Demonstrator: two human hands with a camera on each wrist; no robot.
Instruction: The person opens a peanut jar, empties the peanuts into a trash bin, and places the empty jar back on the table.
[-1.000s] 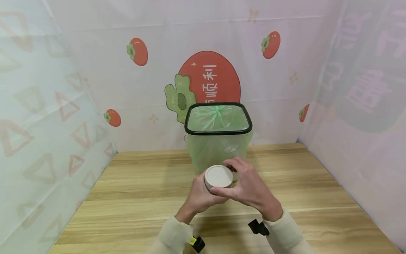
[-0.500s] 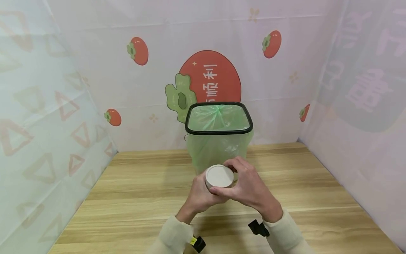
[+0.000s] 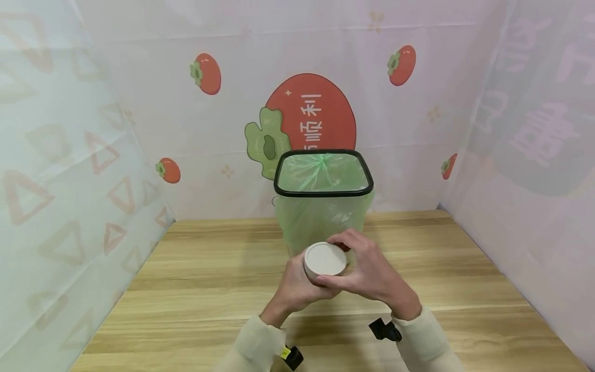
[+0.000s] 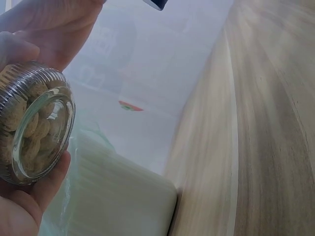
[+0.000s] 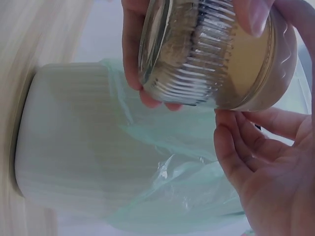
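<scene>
A ribbed clear glass jar (image 5: 197,54) with a pale, wavy-edged lid (image 3: 325,259) is held up in front of the bin. Brownish rounded lumps show through its glass base (image 4: 44,130) in the left wrist view. My left hand (image 3: 299,287) grips the jar's body from the left. On the right, my right hand (image 3: 372,268) holds the lid's rim, thumb on the near side and fingers curled at the far side. The lid sits on the jar's mouth. From the head camera, the hands and lid hide most of the glass.
A whitish bin (image 5: 64,137) lined with a green plastic bag (image 3: 325,217) stands right behind the hands, its black rim (image 3: 323,194) facing up. The wooden table (image 3: 209,289) is bounded by printed cloth walls (image 3: 223,113) at the back and both sides.
The head view has shifted slightly, so the whole scene sits a little further right. Both hands keep the same grip on the jar and its lid.
</scene>
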